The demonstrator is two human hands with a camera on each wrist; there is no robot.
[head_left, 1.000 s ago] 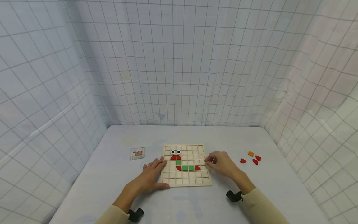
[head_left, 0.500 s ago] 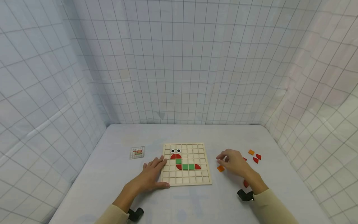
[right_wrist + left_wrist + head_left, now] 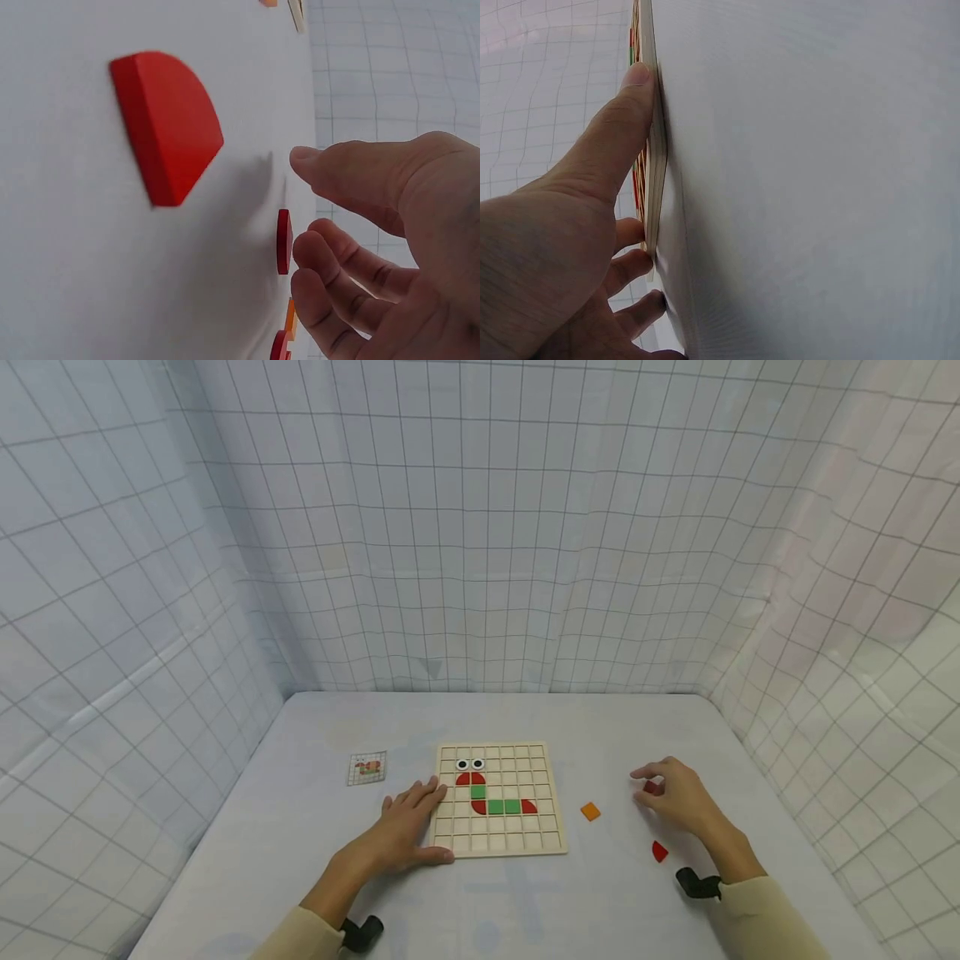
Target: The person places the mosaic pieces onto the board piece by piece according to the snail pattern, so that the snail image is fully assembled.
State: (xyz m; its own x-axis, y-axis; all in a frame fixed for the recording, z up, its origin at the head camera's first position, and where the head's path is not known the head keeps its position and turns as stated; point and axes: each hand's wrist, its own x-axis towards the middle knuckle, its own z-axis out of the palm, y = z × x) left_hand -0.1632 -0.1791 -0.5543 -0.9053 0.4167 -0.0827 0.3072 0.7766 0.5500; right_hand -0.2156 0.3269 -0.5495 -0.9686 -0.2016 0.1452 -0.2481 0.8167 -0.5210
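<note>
My left hand (image 3: 405, 831) lies over the left edge of a pale wooden grid board (image 3: 517, 842), its fingers spread on the rim and its thumb along the front corner. In the left wrist view the thumb (image 3: 611, 135) touches the board's side. My right hand (image 3: 681, 795) hovers at the right, thumb and fingers apart, around a red quarter-circle piece (image 3: 651, 788). In the right wrist view that same red piece (image 3: 283, 241) stands just beyond the fingertips, with a gap to the thumb. Set in the board are two eye discs (image 3: 470, 764), several red quarter-circles and green squares (image 3: 496, 807).
An orange square tile (image 3: 590, 811) lies between the board and my right hand. Another red quarter-circle (image 3: 659, 851) is nearer the right wrist. Left of the board lies a small picture card (image 3: 367, 768). Beyond the right fingers, another orange tile (image 3: 291, 319) shows.
My right hand has moved away from the board's right edge toward the loose pieces, uncovering the orange tile and a red piece nearer the wrist. The left hand stays in place on the board.
</note>
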